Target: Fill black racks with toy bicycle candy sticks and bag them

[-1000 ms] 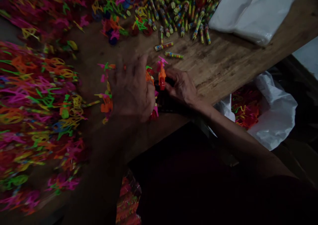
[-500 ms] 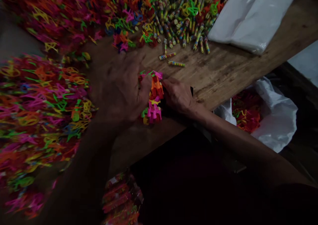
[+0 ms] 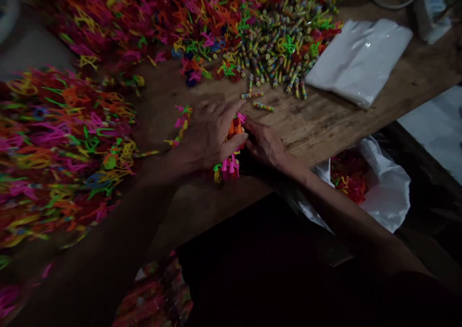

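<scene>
A small cluster of bright plastic toy pieces (image 3: 231, 165), pink, orange and green, lies on the wooden table between my hands. My left hand (image 3: 211, 132) curves over the cluster from the left, its thumb pressed against the orange pieces. On the other side, my right hand (image 3: 267, 141) has its fingers curled in against the cluster; what they grip is hidden in shadow. Some clear plastic film (image 3: 310, 211) shows under my right forearm. A few loose yellow and pink pieces (image 3: 183, 121) lie just left of my left hand.
Large heaps of coloured plastic pieces (image 3: 65, 149) cover the table's left and back. Behind my hands is a pile of small patterned tubes (image 3: 274, 52). White plastic bags (image 3: 361, 62) lie flat at right. Below the table edge (image 3: 303, 165) stands an open white sack (image 3: 390, 192) holding red pieces.
My left hand has moved right and closed in around the cluster. Loose pieces now show at its left. My right hand stays beside the cluster, and the view has shifted slightly.
</scene>
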### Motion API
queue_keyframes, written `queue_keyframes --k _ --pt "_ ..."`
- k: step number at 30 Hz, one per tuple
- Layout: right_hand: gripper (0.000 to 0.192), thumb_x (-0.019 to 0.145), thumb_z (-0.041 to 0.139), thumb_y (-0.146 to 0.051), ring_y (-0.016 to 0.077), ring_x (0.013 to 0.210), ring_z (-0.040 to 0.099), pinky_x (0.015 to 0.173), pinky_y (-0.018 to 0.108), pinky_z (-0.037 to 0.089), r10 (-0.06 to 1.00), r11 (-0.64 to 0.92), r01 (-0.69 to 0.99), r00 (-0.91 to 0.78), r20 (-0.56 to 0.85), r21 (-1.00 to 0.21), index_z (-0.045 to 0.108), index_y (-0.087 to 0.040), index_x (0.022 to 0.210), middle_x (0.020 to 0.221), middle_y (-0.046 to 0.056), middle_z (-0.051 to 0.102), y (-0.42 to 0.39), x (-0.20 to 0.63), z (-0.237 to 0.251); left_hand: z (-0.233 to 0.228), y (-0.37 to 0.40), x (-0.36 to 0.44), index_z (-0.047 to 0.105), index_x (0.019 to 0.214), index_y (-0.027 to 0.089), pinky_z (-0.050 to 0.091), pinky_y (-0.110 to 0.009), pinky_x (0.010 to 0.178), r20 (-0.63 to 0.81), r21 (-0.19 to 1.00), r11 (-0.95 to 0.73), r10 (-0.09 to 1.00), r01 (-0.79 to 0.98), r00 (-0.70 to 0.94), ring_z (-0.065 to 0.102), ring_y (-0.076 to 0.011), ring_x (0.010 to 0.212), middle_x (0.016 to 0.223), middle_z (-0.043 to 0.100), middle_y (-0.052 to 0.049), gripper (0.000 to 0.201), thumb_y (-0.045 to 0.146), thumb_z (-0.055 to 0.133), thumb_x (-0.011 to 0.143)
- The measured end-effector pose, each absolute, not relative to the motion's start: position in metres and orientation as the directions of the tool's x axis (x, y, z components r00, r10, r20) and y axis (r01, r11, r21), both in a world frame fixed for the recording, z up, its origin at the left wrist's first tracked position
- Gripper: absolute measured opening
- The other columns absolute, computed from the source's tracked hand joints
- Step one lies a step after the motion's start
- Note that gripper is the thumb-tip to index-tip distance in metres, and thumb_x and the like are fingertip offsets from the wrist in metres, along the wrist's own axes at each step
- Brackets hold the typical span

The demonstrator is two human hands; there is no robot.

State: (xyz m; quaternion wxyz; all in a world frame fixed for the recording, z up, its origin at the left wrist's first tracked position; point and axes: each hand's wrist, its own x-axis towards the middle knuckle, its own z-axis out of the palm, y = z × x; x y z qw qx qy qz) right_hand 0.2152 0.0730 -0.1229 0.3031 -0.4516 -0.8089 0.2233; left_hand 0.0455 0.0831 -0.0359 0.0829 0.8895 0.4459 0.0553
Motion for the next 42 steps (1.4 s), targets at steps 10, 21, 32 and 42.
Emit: queue_keyframes --k 10,21,32,42 --pt "0.012 0.1 0.053 -0.025 0.0188 0.083 0.066 0.075 0.032 0.055 0.851 0.505 0.578 -0.207 0.483 -0.642 0.065 -0.022 0.102 0.091 0.005 0.069 0.016 0.231 -0.082 -0.011 0.033 0.033 0.066 0.11 0.018 0.054 -0.048 0.101 0.544 0.406 -0.448 0.819 0.797 0.183 0.069 -0.0276 0.111 0.113 0.073 -0.01 0.025 0.035 0.057 0.094" --pt "0.022 0.1 0.053 -0.019 0.0193 0.088 0.058 0.089 0.039 0.032 0.937 0.348 0.616 -0.253 0.241 -0.707 0.073 -0.02 0.09 0.089 0.005 0.073 0.008 0.195 -0.112 -0.054 0.007 0.032 0.065 0.098 0.022 0.036 -0.062 0.12 0.454 0.319 -0.453 0.844 0.832 0.285 0.055 -0.0348 0.139 0.137 0.069 -0.009 0.013 0.029 0.059 0.09" --pt "0.02 0.095 0.052 -0.015 0.0215 0.09 0.053 0.088 0.039 0.032 0.853 0.461 0.568 -0.495 0.165 -0.682 0.07 -0.018 0.089 0.093 0.006 0.069 0.011 0.212 -0.101 -0.029 0.015 0.029 0.072 0.109 0.022 0.035 -0.066 0.12 0.207 0.258 -0.464 0.883 0.847 0.421 0.045 -0.0408 0.146 0.153 0.055 -0.011 0.031 0.033 0.049 0.093" --pt "0.027 0.104 0.047 -0.025 0.0219 0.085 0.051 0.078 0.036 0.039 0.878 0.476 0.618 -0.37 0.302 -0.626 0.071 -0.016 0.097 0.088 0.008 0.068 0.001 0.191 -0.122 -0.037 0.018 0.027 0.072 0.11 0.02 0.032 -0.066 0.121 0.235 0.228 -0.501 0.86 0.835 0.453 0.041 -0.0396 0.15 0.155 0.053 -0.012 0.034 0.035 0.043 0.1"
